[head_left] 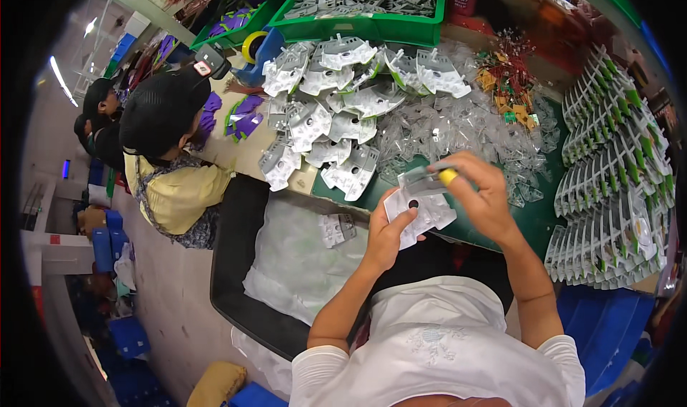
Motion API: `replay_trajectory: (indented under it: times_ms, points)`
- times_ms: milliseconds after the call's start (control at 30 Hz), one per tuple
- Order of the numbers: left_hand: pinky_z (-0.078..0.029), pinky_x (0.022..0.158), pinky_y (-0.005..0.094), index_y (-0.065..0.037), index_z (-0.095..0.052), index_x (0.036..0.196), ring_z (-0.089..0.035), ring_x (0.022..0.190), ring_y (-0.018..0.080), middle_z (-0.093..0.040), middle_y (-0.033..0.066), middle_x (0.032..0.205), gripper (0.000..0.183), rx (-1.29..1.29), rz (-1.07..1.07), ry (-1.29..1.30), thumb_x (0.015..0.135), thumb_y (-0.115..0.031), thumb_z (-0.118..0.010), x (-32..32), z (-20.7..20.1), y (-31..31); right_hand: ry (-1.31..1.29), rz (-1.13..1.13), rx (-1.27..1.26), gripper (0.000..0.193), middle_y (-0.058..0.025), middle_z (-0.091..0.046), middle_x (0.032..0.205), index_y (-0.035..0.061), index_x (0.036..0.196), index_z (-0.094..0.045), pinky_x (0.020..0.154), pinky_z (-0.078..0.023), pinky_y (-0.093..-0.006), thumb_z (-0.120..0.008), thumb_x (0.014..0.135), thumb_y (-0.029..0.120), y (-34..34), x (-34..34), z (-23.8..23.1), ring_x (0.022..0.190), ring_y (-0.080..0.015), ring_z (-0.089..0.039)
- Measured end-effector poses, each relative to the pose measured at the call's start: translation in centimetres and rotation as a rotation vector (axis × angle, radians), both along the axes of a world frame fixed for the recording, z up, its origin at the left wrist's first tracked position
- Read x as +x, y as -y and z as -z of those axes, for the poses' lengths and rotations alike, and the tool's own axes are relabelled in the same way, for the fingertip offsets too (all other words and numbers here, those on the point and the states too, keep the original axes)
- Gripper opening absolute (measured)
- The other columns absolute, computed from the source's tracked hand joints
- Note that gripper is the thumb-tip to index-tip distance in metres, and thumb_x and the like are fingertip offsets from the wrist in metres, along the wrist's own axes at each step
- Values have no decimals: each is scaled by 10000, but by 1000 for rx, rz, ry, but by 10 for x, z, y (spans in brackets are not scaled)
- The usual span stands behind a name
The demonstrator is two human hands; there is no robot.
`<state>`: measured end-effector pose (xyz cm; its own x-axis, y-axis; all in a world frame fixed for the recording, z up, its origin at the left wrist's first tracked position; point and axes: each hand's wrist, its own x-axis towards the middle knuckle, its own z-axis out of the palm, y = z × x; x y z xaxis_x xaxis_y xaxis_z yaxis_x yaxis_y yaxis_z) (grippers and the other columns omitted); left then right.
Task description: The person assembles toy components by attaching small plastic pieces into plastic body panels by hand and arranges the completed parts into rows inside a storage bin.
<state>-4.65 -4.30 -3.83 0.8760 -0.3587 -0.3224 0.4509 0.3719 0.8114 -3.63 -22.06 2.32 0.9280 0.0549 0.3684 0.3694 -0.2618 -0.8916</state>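
My left hand [386, 235] grips a white plastic shell part [427, 214] by its near left edge, the thumb lying across its face beside a dark round spot. Above the part's far side, my right hand [483, 192] is closed on a grey plastic piece [422, 181], slightly blurred; something yellow [448, 176] shows at its fingertips. Whether the grey piece touches the shell I cannot tell. Similar white-and-grey shell parts [351, 128] lie heaped just beyond my left hand. Past both hands spreads a pile of clear plastic pieces [444, 131] on the green mat [469, 224].
Tall stacks of grey-and-green parts [608, 185] stand at the right. A green crate [422, 31] of grey pieces is at the back, near orange pieces with wires [508, 85]. A black-rimmed bin [229, 264] with a plastic liner stands lower left. A person [175, 142] sits at the left.
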Motion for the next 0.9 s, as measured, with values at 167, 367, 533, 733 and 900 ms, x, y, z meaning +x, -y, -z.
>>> replay_trajectory:
  times_ms: [167,367,533,733,900]
  points:
    - [-500,563,264,4,-474,1142,-598,738,134,-610,82,886,364,234,-24,258,812,-112,-577,-11,-11,7,220,37,-161,126,-123,-618,854,-35,861,-628,730,-450,-308,-592,745,-1,-6,1,11,820,-220,-580]
    - [-479,662,303,23,-552,1039,-624,745,182,-636,135,848,357,541,-113,734,789,-215,-640,-7,-18,2,-132,-82,35,126,-102,-610,874,-50,878,-618,744,-436,-270,-583,792,35,-3,5,21,829,-158,-566]
    - [-386,474,339,18,-569,846,-516,492,208,-525,131,571,252,743,-122,682,888,-222,-506,10,-20,0,-269,11,164,141,-18,-628,822,-28,923,-626,672,-449,-209,-594,810,50,-9,11,33,740,-68,-558]
    - [-431,494,254,-35,-591,864,-529,598,79,-591,43,738,317,136,-222,331,909,-326,-474,128,-46,0,-264,95,471,296,-70,-582,1065,-1,1163,-525,831,-413,-238,-496,910,149,1,18,34,938,-117,-541]
    - [-523,776,388,85,-304,1235,-595,957,301,-498,227,1166,596,-142,-100,212,920,-408,-417,182,-86,-24,-433,-2,426,220,-36,-615,939,1,1033,-600,785,-434,-229,-539,890,157,1,4,50,884,-89,-559]
